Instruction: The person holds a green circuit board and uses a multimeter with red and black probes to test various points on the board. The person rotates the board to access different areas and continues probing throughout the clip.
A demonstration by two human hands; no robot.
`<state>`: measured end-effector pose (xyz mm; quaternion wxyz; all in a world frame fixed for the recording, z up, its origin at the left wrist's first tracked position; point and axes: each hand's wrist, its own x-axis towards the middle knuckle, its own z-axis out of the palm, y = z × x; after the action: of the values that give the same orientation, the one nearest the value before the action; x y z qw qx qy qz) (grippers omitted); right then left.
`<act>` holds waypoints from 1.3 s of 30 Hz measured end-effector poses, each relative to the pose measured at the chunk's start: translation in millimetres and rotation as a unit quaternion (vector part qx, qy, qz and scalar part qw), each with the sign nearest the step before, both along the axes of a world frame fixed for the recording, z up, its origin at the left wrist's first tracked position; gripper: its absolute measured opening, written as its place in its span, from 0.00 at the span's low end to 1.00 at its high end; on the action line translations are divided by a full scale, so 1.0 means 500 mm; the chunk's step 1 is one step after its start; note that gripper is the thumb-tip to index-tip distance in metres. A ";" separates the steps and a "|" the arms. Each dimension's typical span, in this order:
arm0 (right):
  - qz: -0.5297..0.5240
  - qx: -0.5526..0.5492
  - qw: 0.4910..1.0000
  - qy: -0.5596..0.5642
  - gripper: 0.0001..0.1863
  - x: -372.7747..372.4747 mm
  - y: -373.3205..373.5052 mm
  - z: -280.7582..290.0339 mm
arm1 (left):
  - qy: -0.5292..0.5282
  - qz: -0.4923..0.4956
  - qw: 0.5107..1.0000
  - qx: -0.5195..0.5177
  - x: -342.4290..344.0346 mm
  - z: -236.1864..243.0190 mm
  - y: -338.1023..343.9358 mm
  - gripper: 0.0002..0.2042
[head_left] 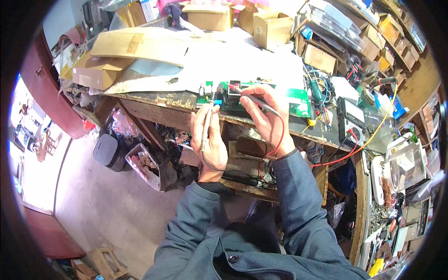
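Note:
A green circuit board (299,103) with dark and blue components lies along the bench's front edge. My left hand (215,151) is closed around a grey test probe (206,128) with a dark lead, its tip at the board's left part. A second grey probe (258,101), red near its tip, is pinched in my right hand (269,116) over the middle of the board. Whether either tip touches the board I cannot tell. From the right probe a red lead (283,133) hangs down. To the right stands a multimeter (352,116) with a red lead plugged in.
Flattened cardboard (140,45) and a cardboard box (95,74) lie on the bench at left. More cartons (273,28) stand behind. Tangled wires (322,86) and a clear plastic container (379,126) crowd the right. Below the bench are a dark bin (108,151) and a scrap-filled tub (145,168).

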<state>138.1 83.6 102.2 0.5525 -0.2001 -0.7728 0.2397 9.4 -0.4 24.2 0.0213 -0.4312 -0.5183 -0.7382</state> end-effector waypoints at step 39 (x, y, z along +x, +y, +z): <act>-0.014 0.031 0.999 -0.022 0.07 -0.011 -0.008 -0.022 | -0.110 -0.086 0.990 0.022 -0.005 -0.010 0.007 0.13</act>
<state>132.5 79.6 91.0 0.5448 -0.1993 -0.7887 0.2033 6.9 3.2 19.0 -0.0895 -0.3897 -0.4621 -0.7916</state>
